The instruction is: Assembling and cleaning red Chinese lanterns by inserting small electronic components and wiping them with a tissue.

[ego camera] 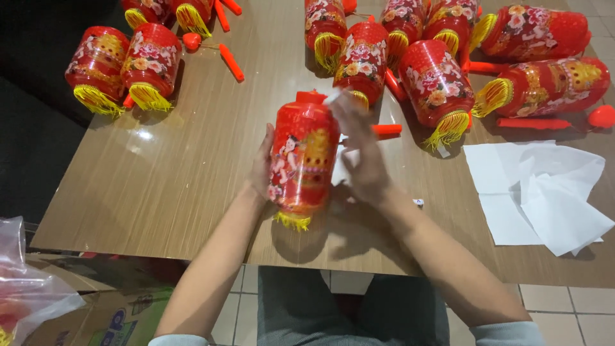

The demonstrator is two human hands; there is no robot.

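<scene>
I hold a red plastic lantern (302,157) with a flower-and-figure print and a yellow fringe at its near end, above the middle of the brown table (173,179). My left hand (261,163) grips its left side. My right hand (359,150) is blurred on the lantern's right side, fingers stretched toward the top, with a small white piece at the fingertips. Whether the right hand grips the lantern is unclear.
Several finished red lanterns (435,86) lie at the back right, more lanterns (125,67) at the back left. Loose red sticks (230,62) lie between them. White paper sheets (541,192) lie at the right. A cardboard box (96,314) and a plastic bag (25,288) sit lower left.
</scene>
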